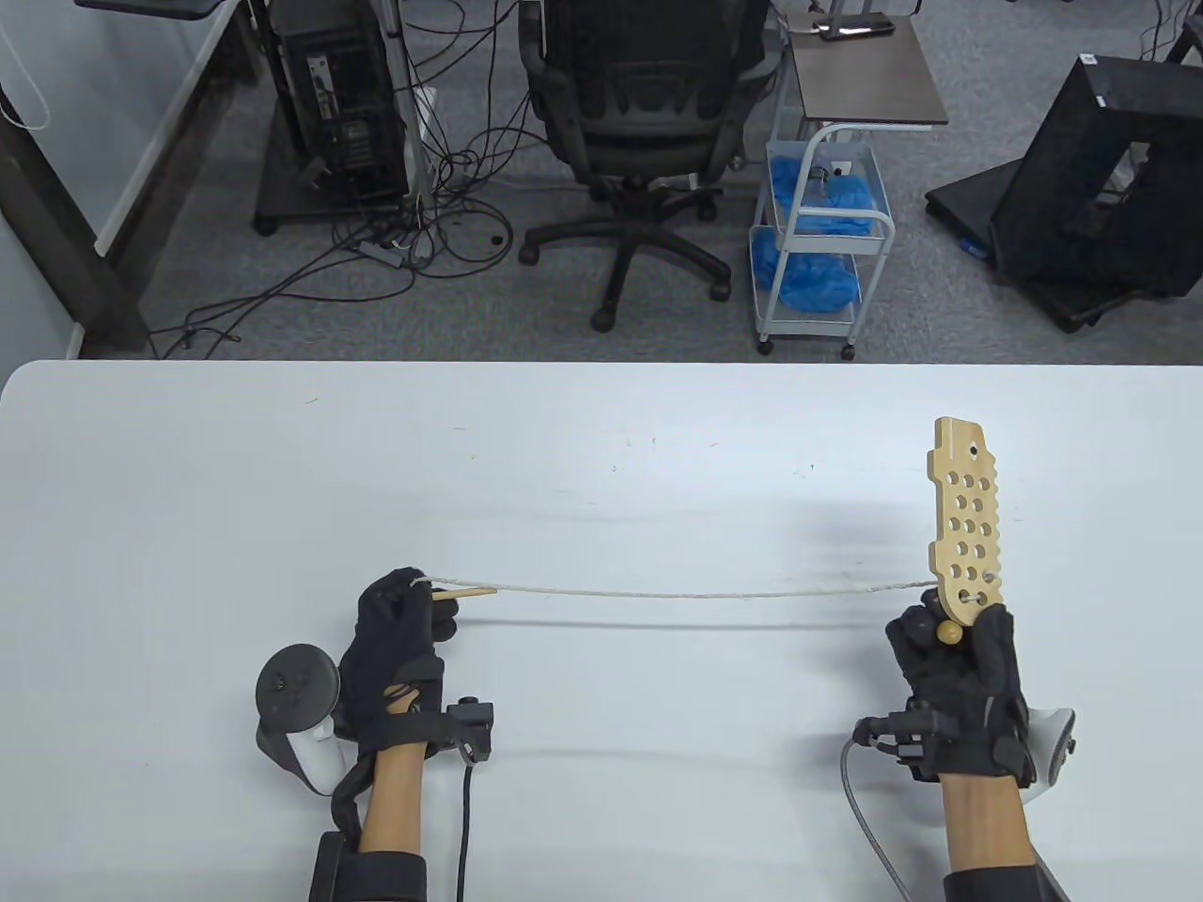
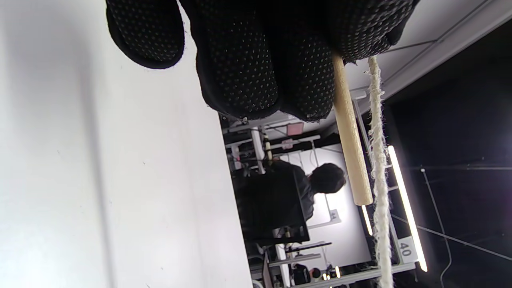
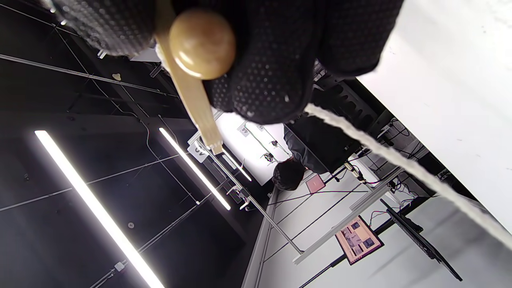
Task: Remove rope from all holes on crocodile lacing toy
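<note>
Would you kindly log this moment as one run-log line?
left hand: pinches wooden needle | rope: taut | right hand: holds crocodile board upright

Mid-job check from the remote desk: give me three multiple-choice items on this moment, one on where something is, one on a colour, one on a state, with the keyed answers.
1. Where is the crocodile board?
A. flat on the table
B. upright in the right hand
C. on the chair

2. What colour is the rope?
A. off-white
B. red
C. blue

3. How does the rope hang between the hands?
A. coiled in a heap
B. knotted in the middle
C. stretched nearly straight

Answers: 1 B, the right hand's fingers wrap the board's lower end. 2 A, pale fibres show in both wrist views. 3 C, it runs from the left hand, which grips the wooden needle, across to the board.
</note>
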Available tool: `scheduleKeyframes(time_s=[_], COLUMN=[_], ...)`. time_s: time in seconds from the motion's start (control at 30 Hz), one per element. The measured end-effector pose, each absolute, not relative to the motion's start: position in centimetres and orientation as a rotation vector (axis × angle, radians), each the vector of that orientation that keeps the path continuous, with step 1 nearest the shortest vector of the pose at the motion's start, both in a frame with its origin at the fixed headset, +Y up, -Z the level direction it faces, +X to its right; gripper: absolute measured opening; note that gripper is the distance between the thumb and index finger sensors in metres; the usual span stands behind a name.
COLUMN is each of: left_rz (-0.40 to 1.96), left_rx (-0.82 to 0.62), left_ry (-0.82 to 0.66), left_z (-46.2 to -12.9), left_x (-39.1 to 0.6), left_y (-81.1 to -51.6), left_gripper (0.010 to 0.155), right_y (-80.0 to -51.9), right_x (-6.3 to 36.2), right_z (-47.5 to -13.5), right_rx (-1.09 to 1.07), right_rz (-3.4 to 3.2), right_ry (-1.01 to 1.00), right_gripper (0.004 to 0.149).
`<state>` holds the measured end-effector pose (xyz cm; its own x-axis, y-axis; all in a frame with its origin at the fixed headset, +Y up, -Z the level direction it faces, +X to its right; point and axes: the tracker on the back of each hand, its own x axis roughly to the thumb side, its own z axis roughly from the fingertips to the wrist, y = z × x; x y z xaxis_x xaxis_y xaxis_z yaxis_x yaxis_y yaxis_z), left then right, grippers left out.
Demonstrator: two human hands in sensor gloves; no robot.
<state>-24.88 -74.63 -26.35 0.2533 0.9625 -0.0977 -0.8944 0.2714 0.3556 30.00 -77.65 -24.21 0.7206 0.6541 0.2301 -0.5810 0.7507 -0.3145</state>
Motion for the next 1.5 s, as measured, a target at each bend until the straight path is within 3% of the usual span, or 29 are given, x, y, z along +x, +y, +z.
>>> scheduleKeyframes(time_s=[0.77,1.5], left_rz=[1.188,1.155], left_rx=[0.25,0.095], left_ry=[0.223,-0.185], left_z=[-26.7,-25.9], left_x=[-22.5,-13.8], left_y=[-74.2,-72.1], left_gripper=[0.041,0.042], right_y=[-76.7,-75.5], right_x=[28.1,24.1], right_z=[-24.8,-24.8], right_rx=[-0.135,0.053], right_rz=[0.918,1.19], right_ry=[-0.265,-0.192], right_gripper=[0.047,0.054])
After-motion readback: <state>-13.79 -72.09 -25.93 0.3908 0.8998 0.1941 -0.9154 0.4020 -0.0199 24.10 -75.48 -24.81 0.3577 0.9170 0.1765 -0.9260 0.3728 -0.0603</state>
